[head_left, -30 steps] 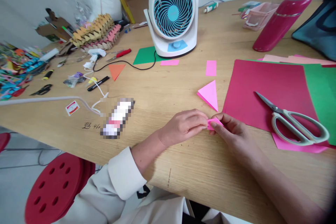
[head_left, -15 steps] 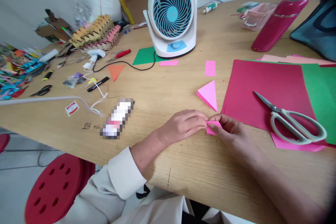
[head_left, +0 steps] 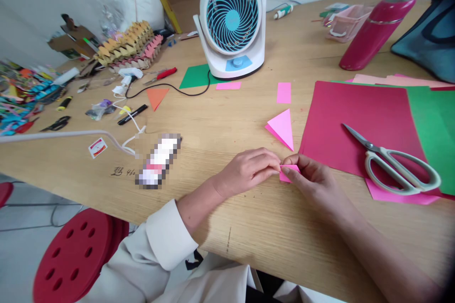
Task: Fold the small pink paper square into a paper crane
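A small folded piece of pink paper [head_left: 286, 176] is held between my two hands, low over the wooden table. My right hand [head_left: 314, 180] pinches it, thumb on top. From the other side, my left hand [head_left: 254, 166] closes its fingertips on the paper's left edge; the exact grip there is partly hidden. Just beyond them lies a folded pink paper triangle [head_left: 283, 128]. Farther back is a small pink paper rectangle [head_left: 284, 93]. Scissors [head_left: 398, 168] with pale handles rest on dark red paper sheets [head_left: 359, 118] to the right of my right hand.
A white fan [head_left: 232, 21] stands at the back. Its black cable runs left. A phone [head_left: 159, 161], a marker [head_left: 132, 114] and an orange paper triangle [head_left: 157, 97] lie on the left. A magenta bottle [head_left: 377, 33] and a blue bag [head_left: 432, 40] stand at right. Red stools [head_left: 73, 255] sit below.
Almost nothing differs. Both hands stay on the small pink paper, with only a slight shift of the fingers, and the whole view has moved a little.
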`<state>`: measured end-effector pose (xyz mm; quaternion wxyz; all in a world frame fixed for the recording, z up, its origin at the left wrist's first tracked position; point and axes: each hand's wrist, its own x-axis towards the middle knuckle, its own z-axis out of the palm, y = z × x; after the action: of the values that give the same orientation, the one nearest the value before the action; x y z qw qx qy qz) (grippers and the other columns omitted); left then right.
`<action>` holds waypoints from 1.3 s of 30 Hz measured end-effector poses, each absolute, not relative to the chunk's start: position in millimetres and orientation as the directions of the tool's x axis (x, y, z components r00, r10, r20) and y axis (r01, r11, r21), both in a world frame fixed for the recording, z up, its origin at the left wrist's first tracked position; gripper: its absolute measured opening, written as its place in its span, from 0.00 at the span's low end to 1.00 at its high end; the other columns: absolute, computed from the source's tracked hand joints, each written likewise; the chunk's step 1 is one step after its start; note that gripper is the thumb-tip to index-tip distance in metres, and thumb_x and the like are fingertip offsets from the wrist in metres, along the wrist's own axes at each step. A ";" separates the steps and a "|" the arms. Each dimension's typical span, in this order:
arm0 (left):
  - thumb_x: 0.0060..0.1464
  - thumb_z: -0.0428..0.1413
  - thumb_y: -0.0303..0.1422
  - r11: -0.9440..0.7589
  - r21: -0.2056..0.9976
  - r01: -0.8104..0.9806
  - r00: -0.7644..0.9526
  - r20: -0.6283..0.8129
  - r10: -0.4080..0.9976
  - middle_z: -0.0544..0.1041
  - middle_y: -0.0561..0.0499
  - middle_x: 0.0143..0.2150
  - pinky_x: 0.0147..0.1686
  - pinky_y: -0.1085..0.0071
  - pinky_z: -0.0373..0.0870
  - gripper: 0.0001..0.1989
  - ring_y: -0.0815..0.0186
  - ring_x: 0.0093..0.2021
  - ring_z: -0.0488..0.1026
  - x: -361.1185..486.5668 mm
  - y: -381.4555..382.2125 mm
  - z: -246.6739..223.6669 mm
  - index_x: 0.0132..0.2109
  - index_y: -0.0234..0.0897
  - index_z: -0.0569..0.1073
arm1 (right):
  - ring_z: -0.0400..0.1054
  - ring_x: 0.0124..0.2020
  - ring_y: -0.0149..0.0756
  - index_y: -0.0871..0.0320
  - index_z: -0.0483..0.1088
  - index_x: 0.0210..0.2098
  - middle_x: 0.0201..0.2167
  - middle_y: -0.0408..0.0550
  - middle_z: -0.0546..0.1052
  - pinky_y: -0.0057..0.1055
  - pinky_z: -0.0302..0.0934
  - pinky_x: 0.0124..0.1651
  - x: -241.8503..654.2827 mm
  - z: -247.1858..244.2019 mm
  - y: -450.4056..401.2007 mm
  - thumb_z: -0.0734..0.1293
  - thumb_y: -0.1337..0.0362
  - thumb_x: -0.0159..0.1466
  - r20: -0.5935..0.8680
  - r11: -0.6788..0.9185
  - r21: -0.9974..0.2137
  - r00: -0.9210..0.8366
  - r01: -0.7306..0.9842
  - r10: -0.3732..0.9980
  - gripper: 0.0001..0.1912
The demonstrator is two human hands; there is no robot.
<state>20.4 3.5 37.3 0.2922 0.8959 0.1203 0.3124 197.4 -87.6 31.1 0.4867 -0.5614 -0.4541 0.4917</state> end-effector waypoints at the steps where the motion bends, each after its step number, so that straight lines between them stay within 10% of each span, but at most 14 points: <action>1: 0.64 0.53 0.29 -0.787 0.616 0.038 0.773 0.481 0.414 0.80 0.46 0.41 0.45 0.70 0.74 0.05 0.67 0.43 0.77 20.9 3.1 37.0 0.41 0.37 0.74 | 0.66 0.30 0.34 0.55 0.71 0.33 0.29 0.45 0.74 0.30 0.62 0.34 197.6 31.2 -87.7 0.70 0.49 0.61 -0.109 -0.113 -0.993 0.106 0.027 0.988 0.15; 21: 0.56 0.59 0.31 -0.225 0.957 0.186 0.609 0.068 0.790 0.71 0.54 0.28 0.28 0.76 0.62 0.05 0.74 0.27 0.64 29.4 -11.7 37.0 0.34 0.34 0.72 | 0.66 0.33 0.33 0.54 0.71 0.37 0.31 0.43 0.73 0.28 0.62 0.35 197.3 18.8 -89.3 0.73 0.53 0.61 -0.062 -0.061 -0.998 0.079 -0.016 0.995 0.13; 39: 0.57 0.60 0.31 -0.176 0.981 0.087 0.612 0.087 0.786 0.75 0.53 0.31 0.29 0.78 0.62 0.05 0.76 0.27 0.65 30.5 -10.2 37.3 0.38 0.33 0.76 | 0.67 0.28 0.31 0.56 0.72 0.31 0.27 0.43 0.75 0.26 0.61 0.32 193.7 23.3 -91.1 0.70 0.52 0.64 -0.018 -0.039 -0.992 0.169 0.120 0.985 0.14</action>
<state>30.5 -10.2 37.3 0.5613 0.7008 0.3112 0.3114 193.7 -91.1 23.3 0.5012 -0.5773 -0.4789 0.4316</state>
